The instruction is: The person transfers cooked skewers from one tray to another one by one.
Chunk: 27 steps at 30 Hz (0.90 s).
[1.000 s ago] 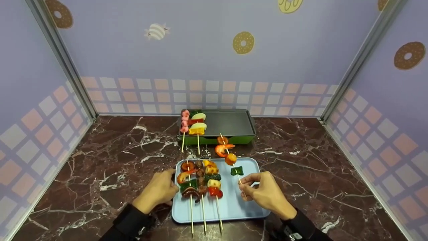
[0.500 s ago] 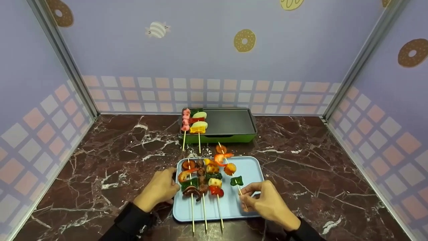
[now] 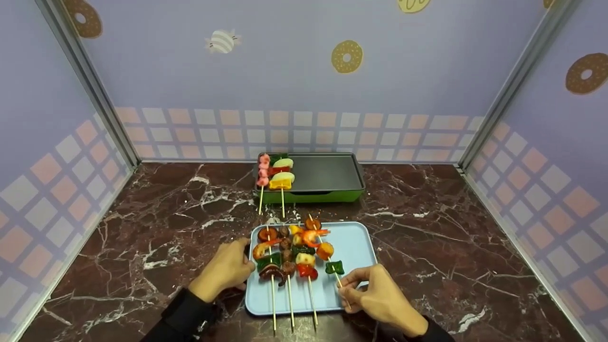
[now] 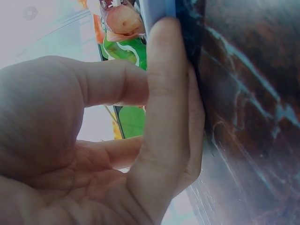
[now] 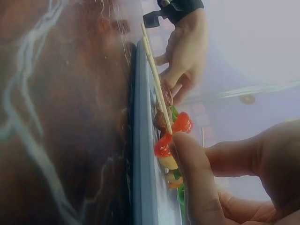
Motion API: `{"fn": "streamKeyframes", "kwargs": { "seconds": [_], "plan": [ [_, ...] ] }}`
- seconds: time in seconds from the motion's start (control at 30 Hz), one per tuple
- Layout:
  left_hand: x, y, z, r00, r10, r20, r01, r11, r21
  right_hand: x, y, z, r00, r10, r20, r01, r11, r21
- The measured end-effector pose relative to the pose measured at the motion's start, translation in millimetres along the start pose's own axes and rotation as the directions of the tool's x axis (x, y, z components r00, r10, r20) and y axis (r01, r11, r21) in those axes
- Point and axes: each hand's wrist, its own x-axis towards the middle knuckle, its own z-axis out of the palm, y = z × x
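My right hand [image 3: 377, 294] pinches the wooden stick of a food skewer [image 3: 325, 250] strung with a round brown slice, a shrimp, a yellow-orange chunk and a green pepper piece. This skewer slants over the right half of a light blue tray [image 3: 354, 240], its far end overlapping the neighbouring skewer. At the tray's left edge my left hand [image 3: 227, 268] holds the rim between thumb and fingers; the left wrist view shows a finger along the tray's side [image 4: 157, 9]. A shrimp skewer [image 3: 268, 260], a meatball skewer [image 3: 287, 256] and a vegetable skewer [image 3: 306, 261] lie side by side on the tray.
Behind the tray stands a green grill [image 3: 327, 195] with a dark plate. On its left side lie a pink skewer [image 3: 263, 173] and a pepper-and-onion skewer [image 3: 282, 178], sticks hanging over the front. Patterned walls enclose the dark marble counter [image 3: 180, 223].
My right hand has drawn toward me and down with its skewer, whose far end has moved from near the grill's front to over the tray's back rim. My left hand stays put.
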Motion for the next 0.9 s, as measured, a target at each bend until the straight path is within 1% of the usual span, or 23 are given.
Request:
{"fn": "streamKeyframes", "kwargs": {
  "seconds": [0.23, 0.33, 0.5, 0.67, 0.9],
  "plan": [
    [0.6, -0.3, -0.6, 1.0, 0.01, 0.003, -0.01, 1.0, 0.007, -4.6, -0.4, 3.8, 1.0, 0.025, 0.007, -0.025, 1.0, 0.003],
    [-0.3, -0.4, -0.5, 1.0, 0.014, 0.001, -0.014, 1.0, 0.005, -5.8, 0.9, 6.4, 0.999, 0.032, 0.022, -0.033, 0.999, 0.017],
    [0.4, 0.7, 0.5, 1.0, 0.0, 0.004, 0.0, 1.0, -0.011, -6.9, 2.8, 9.9, 0.998, 0.049, 0.044, -0.05, 0.998, 0.033],
    [1.1, 0.5, 0.7, 1.0, -0.021, 0.006, 0.021, 1.0, -0.009, -6.5, 5.3, 12.1, 0.997, 0.065, 0.04, -0.067, 0.997, 0.046],
    [1.2, -0.8, 0.2, 1.0, -0.009, -0.008, 0.009, 1.0, 0.016, -5.1, 5.9, 14.7, 0.995, 0.089, 0.054, -0.093, 0.992, 0.08]
  ]
}}
